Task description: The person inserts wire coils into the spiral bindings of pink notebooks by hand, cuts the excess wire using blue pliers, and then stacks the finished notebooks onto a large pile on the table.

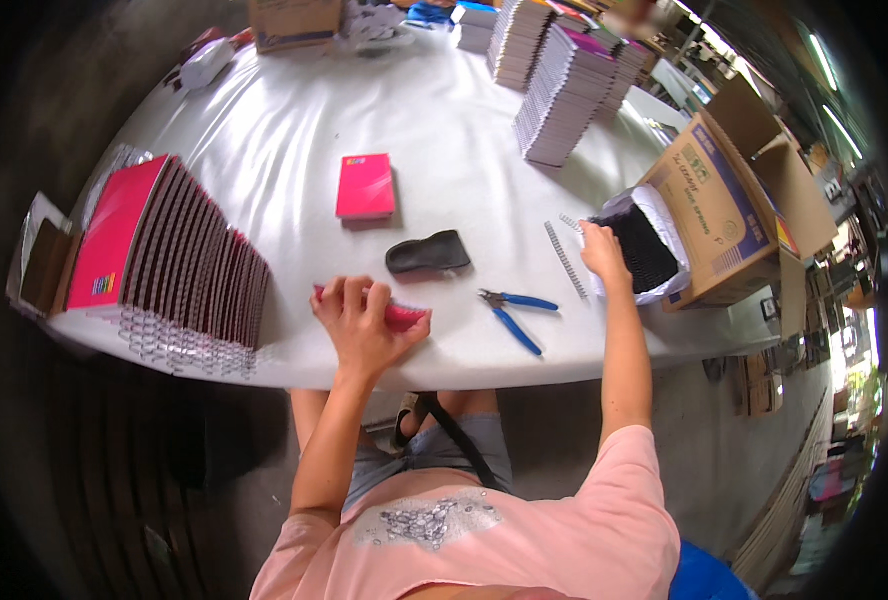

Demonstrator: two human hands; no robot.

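Observation:
My left hand (364,322) is closed over a pink-red notebook (404,317) near the table's front edge, its palm and fingers hiding most of it. To the right, my right hand (604,250) bends its fingers at the side of a white-lined bundle of black wire binding coils (648,252). A short length of silvery coil (570,222) shows at its fingertips, and a longer wire coil (565,259) lies beside it. Between the hands are blue-handled cutting pliers (516,315), jaws toward the left, and a black curved object (428,254) whose kind I cannot make out.
A tall stack of red notebooks (154,240) with protruding wire coils stands at the left edge. One red notebook pile (365,186) lies mid-table. An open cardboard box (714,215) borders the coils at right. Tall notebook stacks (564,95) stand at the back right.

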